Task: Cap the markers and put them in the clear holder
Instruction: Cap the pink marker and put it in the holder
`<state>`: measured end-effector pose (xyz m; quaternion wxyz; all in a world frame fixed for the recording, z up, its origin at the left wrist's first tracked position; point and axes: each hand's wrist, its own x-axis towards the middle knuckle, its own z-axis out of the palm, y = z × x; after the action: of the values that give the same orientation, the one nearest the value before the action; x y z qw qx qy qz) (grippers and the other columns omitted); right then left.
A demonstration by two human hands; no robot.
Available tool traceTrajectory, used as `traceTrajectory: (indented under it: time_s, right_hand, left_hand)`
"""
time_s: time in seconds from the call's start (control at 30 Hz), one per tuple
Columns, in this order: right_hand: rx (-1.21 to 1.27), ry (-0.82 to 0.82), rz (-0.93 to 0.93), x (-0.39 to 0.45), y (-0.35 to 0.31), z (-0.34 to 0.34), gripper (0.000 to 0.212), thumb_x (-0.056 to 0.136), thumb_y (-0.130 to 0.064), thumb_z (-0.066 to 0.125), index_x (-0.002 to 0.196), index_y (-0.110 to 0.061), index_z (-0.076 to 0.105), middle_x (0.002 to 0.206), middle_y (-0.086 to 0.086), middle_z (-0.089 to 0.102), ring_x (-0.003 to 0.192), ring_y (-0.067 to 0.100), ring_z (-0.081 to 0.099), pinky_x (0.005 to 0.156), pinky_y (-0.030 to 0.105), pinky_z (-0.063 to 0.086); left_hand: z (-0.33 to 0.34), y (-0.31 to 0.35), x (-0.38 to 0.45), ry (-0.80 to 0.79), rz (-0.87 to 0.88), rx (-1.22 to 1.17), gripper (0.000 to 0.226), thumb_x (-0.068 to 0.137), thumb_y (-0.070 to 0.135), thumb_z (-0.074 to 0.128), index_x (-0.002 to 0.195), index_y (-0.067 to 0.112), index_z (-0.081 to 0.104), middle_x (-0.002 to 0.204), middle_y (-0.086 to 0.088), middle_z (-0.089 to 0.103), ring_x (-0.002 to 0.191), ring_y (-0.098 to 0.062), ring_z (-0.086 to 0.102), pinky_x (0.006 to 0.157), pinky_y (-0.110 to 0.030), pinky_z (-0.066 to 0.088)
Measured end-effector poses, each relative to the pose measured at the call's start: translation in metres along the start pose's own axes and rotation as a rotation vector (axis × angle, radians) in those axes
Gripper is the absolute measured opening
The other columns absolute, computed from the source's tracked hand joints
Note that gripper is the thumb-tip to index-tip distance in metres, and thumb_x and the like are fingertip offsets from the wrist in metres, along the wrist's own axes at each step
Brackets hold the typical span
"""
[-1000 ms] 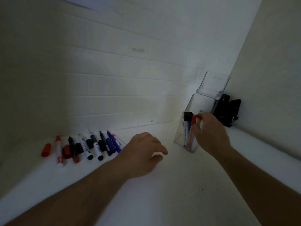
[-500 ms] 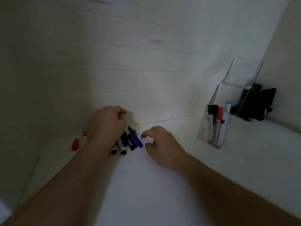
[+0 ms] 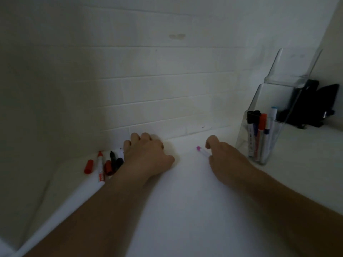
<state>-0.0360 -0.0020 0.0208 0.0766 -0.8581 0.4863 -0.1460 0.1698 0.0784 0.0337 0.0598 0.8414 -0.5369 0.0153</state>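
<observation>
My right hand point(image 3: 224, 160) is shut on a white marker with a bare pink tip point(image 3: 202, 151), held low over the white counter and pointing left. My left hand point(image 3: 146, 154) lies curled over the right part of the marker row, hiding what is under its fingers. Left of it lie a loose red cap point(image 3: 88, 166), an uncapped red marker point(image 3: 100, 165), a second red cap point(image 3: 108, 168) and an uncapped black marker point(image 3: 112, 158). The clear holder point(image 3: 243, 140) stands at the right with several capped markers point(image 3: 259, 134) upright in it.
A white tiled wall point(image 3: 167, 101) runs close behind the markers. A black object point(image 3: 313, 106) sits behind the holder against the right wall. The white counter point(image 3: 185, 210) stretches toward me between my forearms.
My right hand left the holder, went to the marker row and came away to the right with the pink-tipped marker. My left hand moved onto the row and now covers part of it.
</observation>
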Motion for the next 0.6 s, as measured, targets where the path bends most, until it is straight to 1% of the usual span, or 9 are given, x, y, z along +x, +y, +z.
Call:
traceTrajectory:
  time_s: [0.1, 0.17, 0.23, 0.3, 0.37, 0.43, 0.5, 0.57, 0.6]
  right_hand:
    - [0.246, 0.049, 0.016, -0.004, 0.012, 0.007, 0.040, 0.100, -0.009, 0.053, 0.132, -0.028, 0.036, 0.100, 0.003, 0.056, 0.078, 0.014, 0.056, 0.064, 0.030, 0.047]
    - [0.465, 0.065, 0.022, -0.003, 0.016, 0.004, 0.046, 0.099, -0.002, 0.052, 0.135, -0.029, 0.038, 0.100, 0.005, 0.055, 0.082, 0.018, 0.059, 0.068, 0.036, 0.054]
    - [0.442, 0.113, -0.034, -0.005, 0.019, 0.005, 0.050, 0.099, 0.001, 0.050, 0.139, -0.030, 0.040, 0.105, 0.004, 0.051, 0.084, 0.015, 0.057, 0.069, 0.024, 0.050]
    - [0.370, 0.131, -0.085, -0.008, 0.021, 0.009, 0.048, 0.101, -0.001, 0.046, 0.138, -0.031, 0.045, 0.108, 0.001, 0.046, 0.081, 0.010, 0.051, 0.063, 0.016, 0.040]
    - [0.399, 0.126, -0.112, -0.007, 0.023, 0.010, 0.037, 0.103, -0.005, 0.045, 0.128, -0.031, 0.053, 0.101, -0.003, 0.045, 0.076, 0.008, 0.050, 0.061, 0.015, 0.039]
    - [0.461, 0.133, -0.145, -0.006, 0.024, 0.010, 0.023, 0.105, -0.017, 0.046, 0.117, -0.033, 0.057, 0.092, -0.008, 0.047, 0.072, 0.008, 0.050, 0.060, 0.016, 0.038]
    - [0.485, 0.158, -0.209, -0.005, 0.024, 0.011, 0.014, 0.104, -0.032, 0.049, 0.110, -0.040, 0.058, 0.087, -0.010, 0.053, 0.074, 0.007, 0.052, 0.061, 0.018, 0.035]
    - [0.519, 0.172, -0.246, -0.006, 0.025, 0.012, 0.010, 0.102, -0.036, 0.053, 0.103, -0.043, 0.060, 0.086, -0.010, 0.058, 0.077, 0.006, 0.054, 0.065, 0.019, 0.038]
    - [0.537, 0.178, -0.254, -0.006, 0.026, 0.013, 0.010, 0.101, -0.036, 0.055, 0.100, -0.044, 0.060, 0.086, -0.010, 0.059, 0.079, 0.005, 0.054, 0.066, 0.017, 0.039]
  left_hand:
    - [0.001, 0.002, 0.002, 0.003, -0.003, 0.014, 0.053, 0.072, 0.063, 0.046, 0.115, 0.036, 0.059, 0.125, -0.001, 0.048, 0.118, -0.031, 0.034, 0.095, -0.047, 0.028]
    - [0.001, 0.003, 0.004, -0.012, -0.012, 0.039, 0.054, 0.072, 0.063, 0.045, 0.115, 0.033, 0.060, 0.124, -0.002, 0.048, 0.118, -0.031, 0.035, 0.095, -0.047, 0.029]
    - [0.002, 0.004, 0.003, -0.002, -0.013, 0.050, 0.049, 0.074, 0.060, 0.047, 0.110, 0.032, 0.062, 0.121, 0.000, 0.048, 0.116, -0.029, 0.035, 0.093, -0.046, 0.029]
    - [0.002, 0.005, 0.001, 0.005, -0.010, 0.031, 0.039, 0.077, 0.056, 0.049, 0.106, 0.034, 0.063, 0.119, 0.002, 0.048, 0.115, -0.027, 0.034, 0.092, -0.043, 0.027]
    - [0.003, 0.007, -0.001, 0.033, 0.011, 0.005, 0.034, 0.081, 0.053, 0.051, 0.108, 0.036, 0.061, 0.119, 0.005, 0.049, 0.117, -0.025, 0.034, 0.094, -0.042, 0.027]
    - [0.003, 0.008, -0.003, 0.130, 0.046, -0.047, 0.033, 0.084, 0.052, 0.054, 0.113, 0.036, 0.059, 0.114, 0.010, 0.054, 0.117, -0.022, 0.040, 0.094, -0.040, 0.031]
    - [-0.001, 0.010, -0.006, 0.247, 0.086, -0.228, 0.027, 0.089, 0.044, 0.058, 0.114, 0.037, 0.056, 0.102, 0.016, 0.062, 0.102, -0.013, 0.053, 0.085, -0.034, 0.042]
    - [-0.006, 0.016, -0.012, 0.304, 0.113, -0.467, 0.017, 0.092, 0.037, 0.061, 0.107, 0.040, 0.053, 0.091, 0.016, 0.066, 0.076, -0.003, 0.061, 0.066, -0.025, 0.051]
    - [-0.008, 0.021, -0.015, 0.317, 0.123, -0.560, 0.014, 0.092, 0.034, 0.062, 0.102, 0.039, 0.053, 0.088, 0.015, 0.067, 0.068, -0.003, 0.063, 0.056, -0.020, 0.051]
